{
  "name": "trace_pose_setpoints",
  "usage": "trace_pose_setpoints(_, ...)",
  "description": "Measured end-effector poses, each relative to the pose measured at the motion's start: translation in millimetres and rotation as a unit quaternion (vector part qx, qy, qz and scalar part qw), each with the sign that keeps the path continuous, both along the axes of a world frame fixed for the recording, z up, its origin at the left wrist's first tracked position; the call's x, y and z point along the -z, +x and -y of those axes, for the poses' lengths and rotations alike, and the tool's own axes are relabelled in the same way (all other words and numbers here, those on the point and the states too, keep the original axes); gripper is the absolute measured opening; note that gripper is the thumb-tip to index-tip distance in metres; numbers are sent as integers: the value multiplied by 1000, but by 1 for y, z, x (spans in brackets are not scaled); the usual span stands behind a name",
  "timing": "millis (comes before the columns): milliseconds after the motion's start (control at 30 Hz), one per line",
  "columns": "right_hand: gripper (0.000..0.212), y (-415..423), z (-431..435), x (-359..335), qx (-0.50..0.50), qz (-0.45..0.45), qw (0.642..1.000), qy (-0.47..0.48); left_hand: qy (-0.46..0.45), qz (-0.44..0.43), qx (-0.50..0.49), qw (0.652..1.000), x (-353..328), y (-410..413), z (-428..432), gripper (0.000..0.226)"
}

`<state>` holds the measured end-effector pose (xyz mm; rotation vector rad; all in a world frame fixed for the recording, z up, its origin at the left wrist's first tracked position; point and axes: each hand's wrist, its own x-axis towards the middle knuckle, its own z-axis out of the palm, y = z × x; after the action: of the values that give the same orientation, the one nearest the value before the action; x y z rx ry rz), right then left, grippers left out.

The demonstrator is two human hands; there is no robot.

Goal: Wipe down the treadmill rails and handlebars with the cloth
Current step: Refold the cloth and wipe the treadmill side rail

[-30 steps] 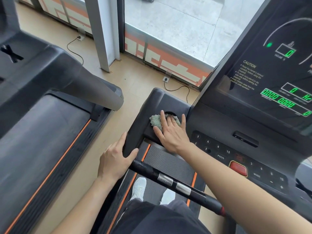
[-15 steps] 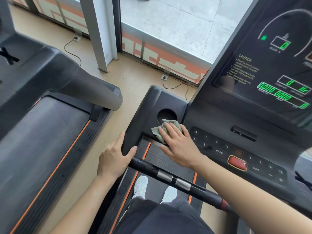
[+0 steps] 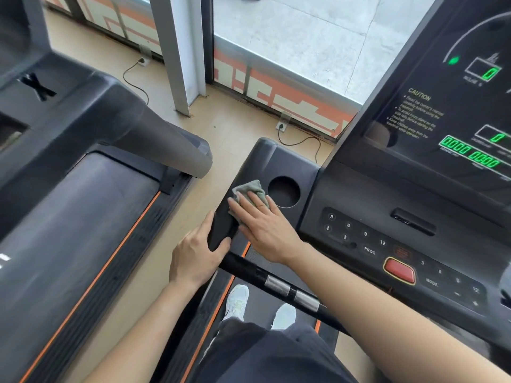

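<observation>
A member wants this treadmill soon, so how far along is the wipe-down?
Done: no surface shows as finished. In hand: the right hand presses the cloth flat on the console arm beside the cup holder, while the left hand holds that arm's lower end. Left: the handlebar below the hands and the side rail, neither touched by the cloth now.

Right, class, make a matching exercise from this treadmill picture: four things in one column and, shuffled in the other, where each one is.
Things
1. cloth
2. left hand
3. red button
4. cup holder

Places
A. grips the near left corner of the console
B. just right of the cloth
C. pressed flat under the right hand
D. on the keypad panel, between PROG and MODE

Pairs: 1-C, 2-A, 3-D, 4-B
</observation>
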<state>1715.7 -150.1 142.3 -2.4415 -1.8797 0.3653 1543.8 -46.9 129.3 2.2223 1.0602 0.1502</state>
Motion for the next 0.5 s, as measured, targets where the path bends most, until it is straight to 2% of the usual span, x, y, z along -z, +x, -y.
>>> trace_pose_setpoints(133,62,14,26,1,55,27,998,6,-5,-1,-1,1000,1,-1,-1,72)
trace_pose_setpoints(267,70,28,40,0,135,-4,991,7,-6,-7,-2,1000,2,0,-1,72)
trace_pose_setpoints(500,62,21,-1,3,28,2,1000,2,3,-24,-17,1000,-1,4,6,71)
